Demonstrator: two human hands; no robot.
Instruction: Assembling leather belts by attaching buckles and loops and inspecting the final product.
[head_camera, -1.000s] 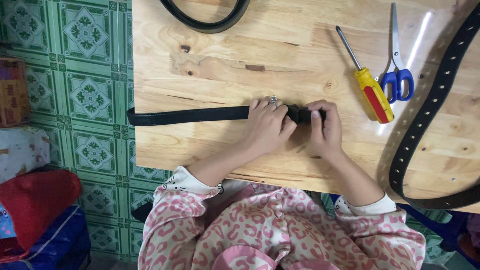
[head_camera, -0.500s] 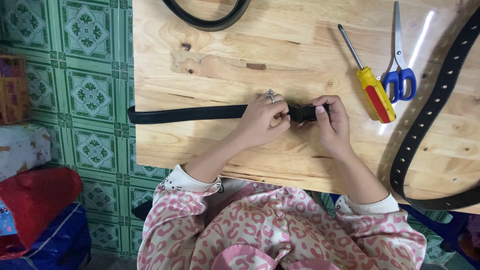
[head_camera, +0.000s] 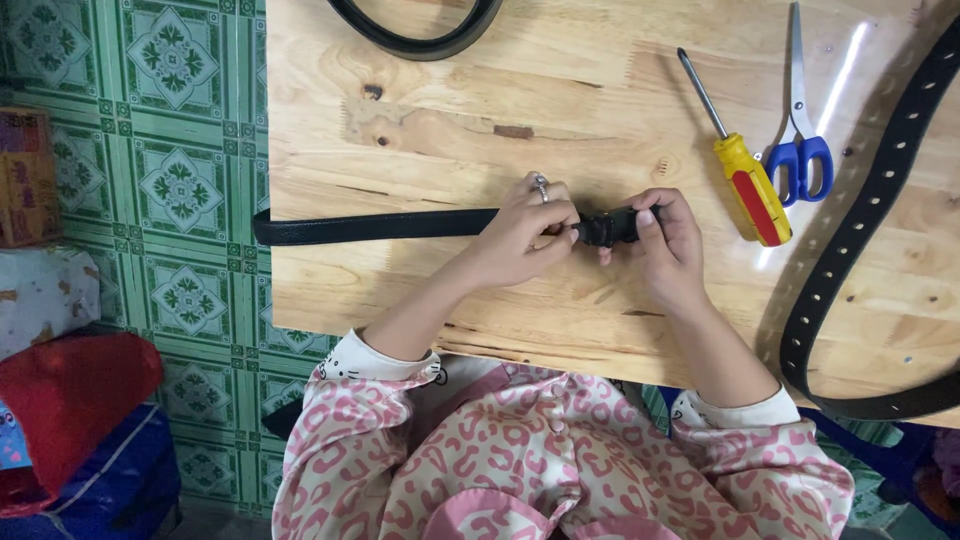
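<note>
Both hands pinched on the black belt's end, near the front edge of the surface.

Left hand (head_camera: 520, 235) and right hand (head_camera: 668, 243) are closed on the black belt (head_camera: 380, 226); its long axis runs left-right, the tail overhanging the left edge. Work at that end looks midway, unfinished. Screwdriver (head_camera: 745, 170) and scissors (head_camera: 798, 140) lie untouched toward the right edge.

Both arms reach forward from pink and white patterned sleeves and bend in so the hands almost meet. The left hand (head_camera: 520, 235) lies palm down with its fingers curled tight and a ring on one finger. The right hand (head_camera: 668, 245) sits just beside it, fingers curled in and the thumb pinching toward the left.
</note>
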